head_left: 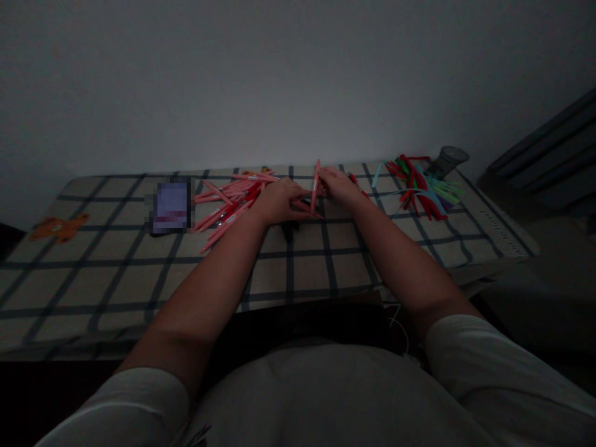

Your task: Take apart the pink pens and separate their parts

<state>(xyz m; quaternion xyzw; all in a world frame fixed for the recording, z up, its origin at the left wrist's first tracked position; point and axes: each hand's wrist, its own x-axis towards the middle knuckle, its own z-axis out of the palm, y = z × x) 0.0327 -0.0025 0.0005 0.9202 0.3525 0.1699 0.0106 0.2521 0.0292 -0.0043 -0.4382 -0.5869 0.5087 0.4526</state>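
Note:
Several pink pens (228,192) lie in a loose heap on the checked cloth, with a few red ones among them. My left hand (279,200) is at the heap's right end, fingers curled around pink pens whose ends stick out to the right. My right hand (336,185) pinches one pink pen (316,184), which stands nearly upright between the two hands. Its lower end meets the pens at my left hand. A small dark thing (289,231) shows below my left hand, too dim to make out. A red and dark pen-like thing (356,183) lies behind my right wrist.
A phone-like device (171,208), its screen blurred, lies left of the pens. An orange cut-out shape (59,228) is at far left. Coloured strips (421,189) and a dark clear cup (449,162) are at right. A wall (279,81) stands behind the checked cloth (186,279).

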